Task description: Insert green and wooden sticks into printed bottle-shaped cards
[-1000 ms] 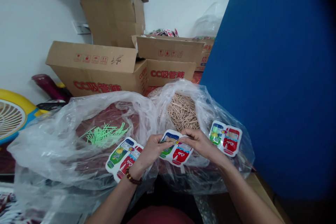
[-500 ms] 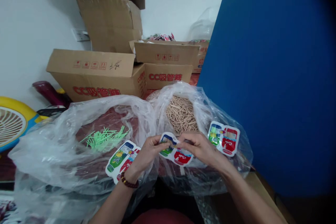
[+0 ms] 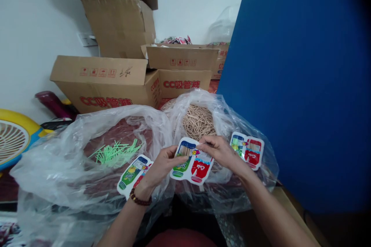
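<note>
A two-part candy packet point(image 3: 201, 168), one half green and blue and the other red with "Cola" on it, is held in front of me. My left hand point(image 3: 162, 166) grips its left edge, thumb across the front. At the top edge, the fingers of my right hand point(image 3: 222, 153) pinch the packet near its middle. Brown sticks show in the window of the green half. Behind it, a heap of thin brown sticks point(image 3: 198, 121) fills a clear plastic bag point(image 3: 223, 112). Thin green sticks point(image 3: 117, 152) lie in another plastic bag point(image 3: 72, 131) to the left.
Similar packets lie on either side: one point(image 3: 131, 173) partly behind my left forearm, another point(image 3: 252, 152) on the right-hand bag. Cardboard boxes point(image 3: 110, 85) stand at the back. A blue panel point(image 3: 290, 96) rises on the right; a yellow-and-blue fan point(image 3: 17, 135) is at far left.
The packet has turned to face me more fully, showing more of its front. My right hand has shifted slightly up along its top edge; my left keeps its grip.
</note>
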Available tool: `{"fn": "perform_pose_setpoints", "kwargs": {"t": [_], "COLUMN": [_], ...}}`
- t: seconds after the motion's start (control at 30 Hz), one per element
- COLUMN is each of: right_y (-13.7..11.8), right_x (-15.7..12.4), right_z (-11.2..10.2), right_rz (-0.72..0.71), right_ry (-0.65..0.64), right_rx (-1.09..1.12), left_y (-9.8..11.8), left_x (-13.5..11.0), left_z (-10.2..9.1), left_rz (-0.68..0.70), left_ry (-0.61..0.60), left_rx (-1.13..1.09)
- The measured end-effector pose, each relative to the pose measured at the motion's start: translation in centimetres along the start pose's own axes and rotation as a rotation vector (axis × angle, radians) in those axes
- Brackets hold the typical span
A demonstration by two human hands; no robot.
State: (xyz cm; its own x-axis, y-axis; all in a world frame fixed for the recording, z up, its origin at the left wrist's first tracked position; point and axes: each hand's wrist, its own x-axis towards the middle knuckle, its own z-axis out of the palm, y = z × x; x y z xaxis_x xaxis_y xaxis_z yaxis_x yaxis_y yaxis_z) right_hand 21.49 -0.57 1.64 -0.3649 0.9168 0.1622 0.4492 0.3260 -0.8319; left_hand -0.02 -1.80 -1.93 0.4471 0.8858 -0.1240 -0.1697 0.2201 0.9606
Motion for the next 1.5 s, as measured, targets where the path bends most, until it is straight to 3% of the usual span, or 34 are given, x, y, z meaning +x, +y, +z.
{"fn": "perform_pose_setpoints", "kwargs": {"t": [0.3, 0.77, 1.07, 1.23, 1.5], "right_y": [1.3, 2.7, 3.4, 2.9, 3.3], "right_x": [0.3, 0.4, 0.6, 0.6, 0.6], "right_z": [1.2, 1.5, 2.2, 3.3, 3.2], "right_rz": [0.090, 0.143, 0.144, 0.138, 0.111], "right_ry": [-0.070, -0.050, 0.002, -0.018, -0.116], "right_rx": [0.255, 0.258, 0.285, 0.297, 0.342], "left_y": [0.3, -1.1, -0.4, -0.5, -1.5], "left_x": [0.2, 0.3, 0.3, 0.8, 0.2], "left_z": [0.4, -0.5, -0.1, 0.4, 0.2], "left_rz": [-0.049, -0.058, -0.069, -0.062, 0.022], "left_ry": [0.054, 0.006, 0.047, 0.075, 0.115], "left_rx": [0.018, -0.052, -0.086, 0.066, 0.209]}}
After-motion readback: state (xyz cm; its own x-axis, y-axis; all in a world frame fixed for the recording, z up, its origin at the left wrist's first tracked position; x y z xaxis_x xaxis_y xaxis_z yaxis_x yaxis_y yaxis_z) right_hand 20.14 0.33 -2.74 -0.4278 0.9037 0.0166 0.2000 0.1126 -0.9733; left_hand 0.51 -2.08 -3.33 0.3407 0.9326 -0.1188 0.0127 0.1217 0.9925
